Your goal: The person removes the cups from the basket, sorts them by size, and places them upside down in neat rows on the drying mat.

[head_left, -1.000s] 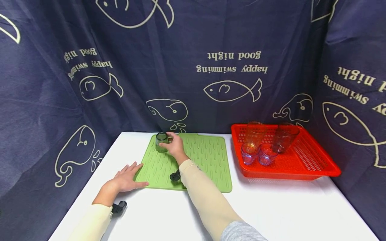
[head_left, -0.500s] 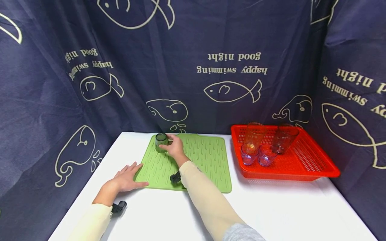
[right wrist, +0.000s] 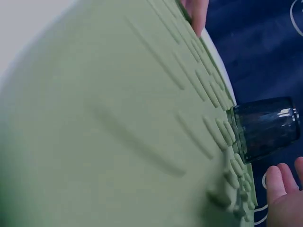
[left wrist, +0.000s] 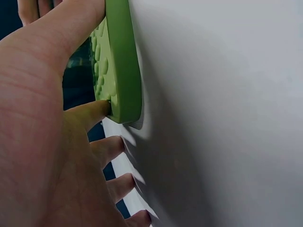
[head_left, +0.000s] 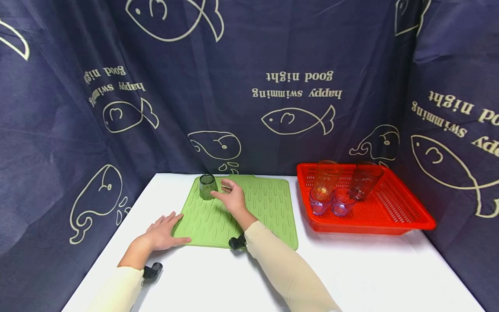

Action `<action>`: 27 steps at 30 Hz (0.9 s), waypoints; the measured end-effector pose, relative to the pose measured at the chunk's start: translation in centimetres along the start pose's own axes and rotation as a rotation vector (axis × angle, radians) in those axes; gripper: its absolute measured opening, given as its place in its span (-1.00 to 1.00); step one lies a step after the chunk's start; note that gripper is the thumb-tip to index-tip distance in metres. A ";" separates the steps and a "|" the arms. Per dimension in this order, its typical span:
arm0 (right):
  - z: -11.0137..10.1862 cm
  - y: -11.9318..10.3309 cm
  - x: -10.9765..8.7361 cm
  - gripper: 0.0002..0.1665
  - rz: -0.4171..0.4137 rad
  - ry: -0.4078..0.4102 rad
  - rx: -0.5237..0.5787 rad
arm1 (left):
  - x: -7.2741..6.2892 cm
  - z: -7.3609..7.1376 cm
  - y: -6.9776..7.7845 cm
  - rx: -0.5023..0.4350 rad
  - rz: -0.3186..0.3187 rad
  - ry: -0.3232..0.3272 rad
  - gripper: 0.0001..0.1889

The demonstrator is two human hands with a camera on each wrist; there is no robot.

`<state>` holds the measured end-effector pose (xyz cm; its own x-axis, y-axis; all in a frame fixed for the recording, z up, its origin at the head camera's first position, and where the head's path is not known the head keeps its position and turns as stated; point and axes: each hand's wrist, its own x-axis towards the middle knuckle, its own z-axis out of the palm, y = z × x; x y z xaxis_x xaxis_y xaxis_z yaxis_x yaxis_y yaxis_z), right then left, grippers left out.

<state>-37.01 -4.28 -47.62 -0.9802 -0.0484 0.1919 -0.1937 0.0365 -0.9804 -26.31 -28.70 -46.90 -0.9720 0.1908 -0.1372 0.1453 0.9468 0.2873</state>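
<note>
A dark translucent drinking glass (head_left: 208, 187) stands narrower end up near the back left of the green ridged mat (head_left: 265, 212). My right hand (head_left: 234, 200) is just to its right with fingers loosely bent and nothing in its grasp. In the head view the thumb tip overlaps the glass's side; in the right wrist view a gap shows between the fingers (right wrist: 274, 182) and the glass (right wrist: 265, 126). My left hand (head_left: 161, 234) lies spread at the mat's front left corner, thumb at the front edge. Its forefinger touches the mat's corner (left wrist: 124, 94) in the left wrist view.
A red plastic basket (head_left: 382, 223) stands on the white table (head_left: 362, 268) to the mat's right. Inside are two tall glasses (head_left: 326, 175) and two small purple-tinted cups (head_left: 344, 203). A dark blue fish-print curtain (head_left: 218, 99) closes off the back and both sides.
My right hand has let go of the glass and drawn back to the right, its fingers opening. The glass stays standing on the mat. My left hand has kept its place.
</note>
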 end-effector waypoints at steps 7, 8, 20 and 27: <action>-3.4 -0.5 -2.9 -0.35 -0.040 0.038 0.191 | -0.1 0.3 -0.1 -0.013 0.031 0.039 0.06; -3.9 -0.6 -3.4 -0.35 -0.046 0.039 0.207 | -0.1 0.3 -0.1 -0.014 0.033 0.038 0.06; -9.1 -1.3 -8.4 -0.38 -0.061 0.003 0.258 | 0.0 0.3 -0.3 0.006 0.020 0.030 0.08; -11.6 -2.0 -10.6 -0.36 -0.092 -0.061 0.274 | 0.2 0.5 -0.4 0.007 0.017 0.033 0.08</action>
<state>-26.70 7.71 -47.20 -0.9532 -0.0988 0.2858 -0.2557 -0.2410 -0.9362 -26.50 -28.94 -47.53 -0.9749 0.1986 -0.1009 0.1633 0.9452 0.2826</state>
